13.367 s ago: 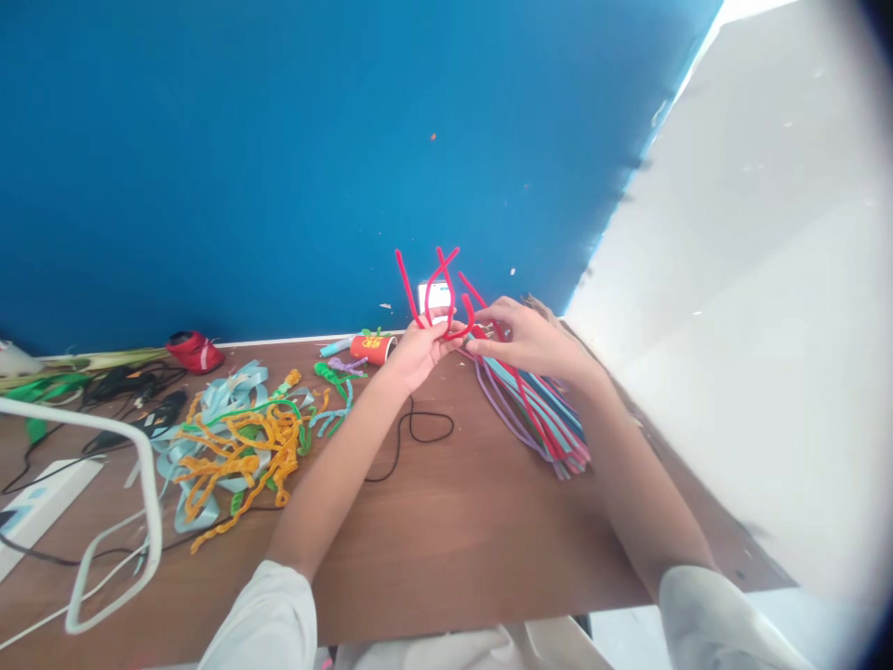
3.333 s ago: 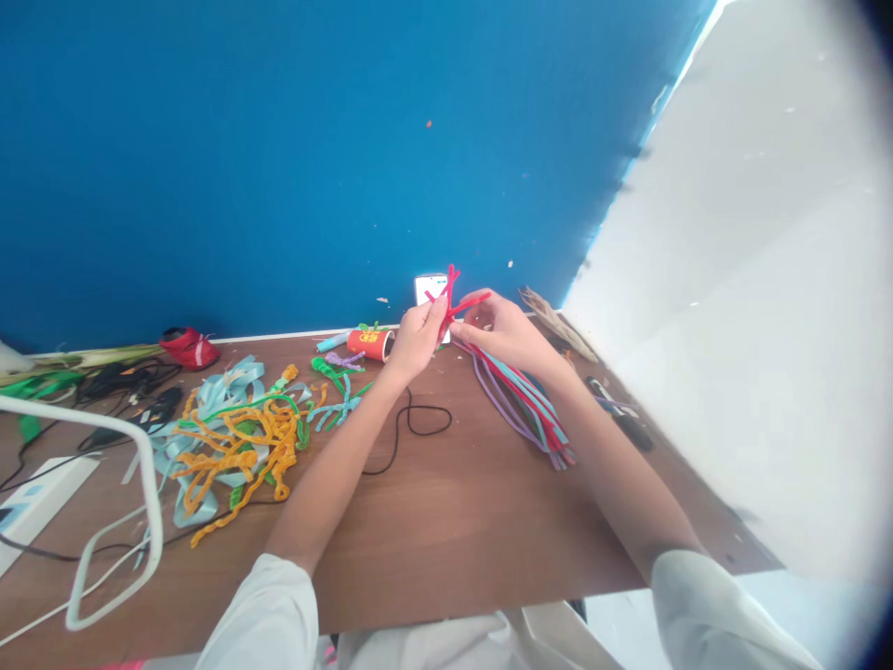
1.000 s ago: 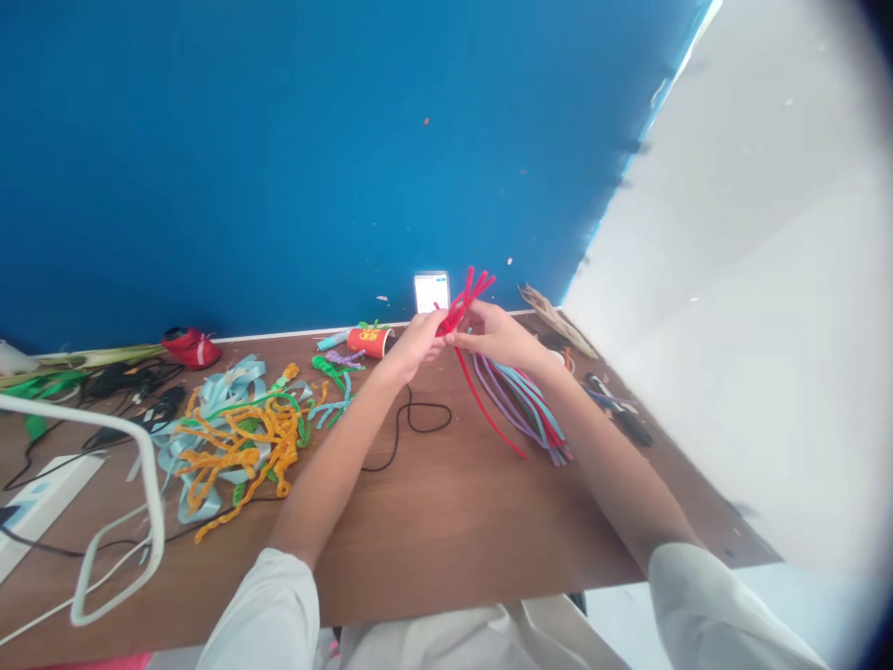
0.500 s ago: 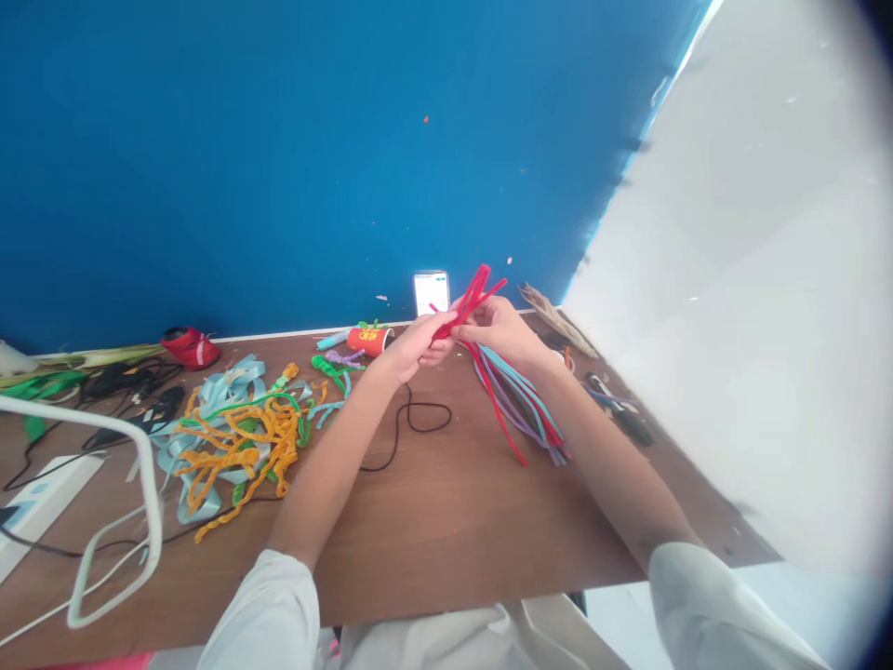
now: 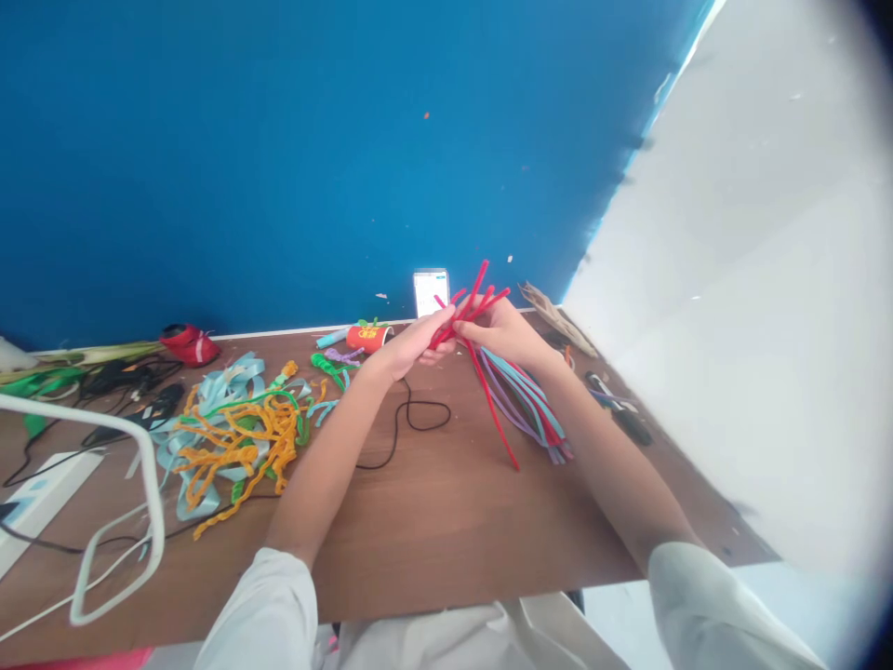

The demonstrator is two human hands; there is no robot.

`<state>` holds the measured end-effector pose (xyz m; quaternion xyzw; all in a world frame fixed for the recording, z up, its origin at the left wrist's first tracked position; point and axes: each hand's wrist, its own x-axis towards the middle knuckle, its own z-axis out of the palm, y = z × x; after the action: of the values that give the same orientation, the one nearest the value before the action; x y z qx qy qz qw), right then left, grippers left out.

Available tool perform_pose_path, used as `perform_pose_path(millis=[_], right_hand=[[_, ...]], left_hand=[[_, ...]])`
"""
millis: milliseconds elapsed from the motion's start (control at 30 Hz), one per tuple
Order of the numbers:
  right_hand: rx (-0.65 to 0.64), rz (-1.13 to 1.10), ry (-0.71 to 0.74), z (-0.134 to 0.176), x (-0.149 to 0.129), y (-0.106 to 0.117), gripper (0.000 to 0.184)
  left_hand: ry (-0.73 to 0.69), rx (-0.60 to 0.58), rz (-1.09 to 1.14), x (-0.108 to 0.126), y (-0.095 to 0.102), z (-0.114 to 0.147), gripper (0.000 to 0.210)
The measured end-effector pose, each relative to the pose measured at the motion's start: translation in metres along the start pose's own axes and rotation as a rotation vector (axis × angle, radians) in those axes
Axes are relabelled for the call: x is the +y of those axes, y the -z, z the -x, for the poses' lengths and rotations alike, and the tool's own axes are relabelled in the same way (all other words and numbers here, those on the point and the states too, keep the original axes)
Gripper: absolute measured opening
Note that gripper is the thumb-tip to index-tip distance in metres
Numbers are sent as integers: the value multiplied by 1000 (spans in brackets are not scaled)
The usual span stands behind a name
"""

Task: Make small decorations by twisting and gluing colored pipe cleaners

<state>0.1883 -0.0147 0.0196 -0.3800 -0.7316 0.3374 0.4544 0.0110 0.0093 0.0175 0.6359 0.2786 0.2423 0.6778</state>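
Several red pipe cleaners [image 5: 479,304] cross each other between my two hands, above the far part of the table. My left hand [image 5: 421,344] is closed on them from the left. My right hand [image 5: 503,330] pinches them from the right, its thumb pointing left across the stems. Their upper ends fan out above my fingers, while one long red stem hangs down towards the tabletop. Under my right wrist lies a bundle of light blue, purple and red pipe cleaners [image 5: 523,395], partly covered by my forearm. My fingertips partly hide how the red stems are joined.
A tangle of orange twisted stems [image 5: 258,437] and pale blue ribbon [image 5: 202,500] lies left on the brown table [image 5: 446,540]. Behind stand a lit phone [image 5: 431,290] and a red paper cup [image 5: 368,337] on its side. A white bent frame [image 5: 150,484] and power strip [image 5: 52,498] are at left.
The upper ends of the red pipe cleaners have spread further apart. The hanging red stem has shifted slightly left. Both hands stay in nearly the same place.
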Motion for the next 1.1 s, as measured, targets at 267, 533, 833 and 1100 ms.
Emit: perform_pose_path(millis=[267, 533, 833, 1100], right_hand=[[92, -119, -84, -1, 6, 5, 4], [126, -85, -65, -2, 7, 5, 5], [190, -241, -135, -3, 8, -9, 35], [72, -347, -245, -3, 3, -15, 58]], left_hand=[[-188, 194, -297, -1, 0, 1, 37], [-299, 307, -1095, -7, -3, -1, 16], [-315, 399, -1089, -2, -4, 0, 18], [-432, 488, -891, 1, -7, 1, 34]])
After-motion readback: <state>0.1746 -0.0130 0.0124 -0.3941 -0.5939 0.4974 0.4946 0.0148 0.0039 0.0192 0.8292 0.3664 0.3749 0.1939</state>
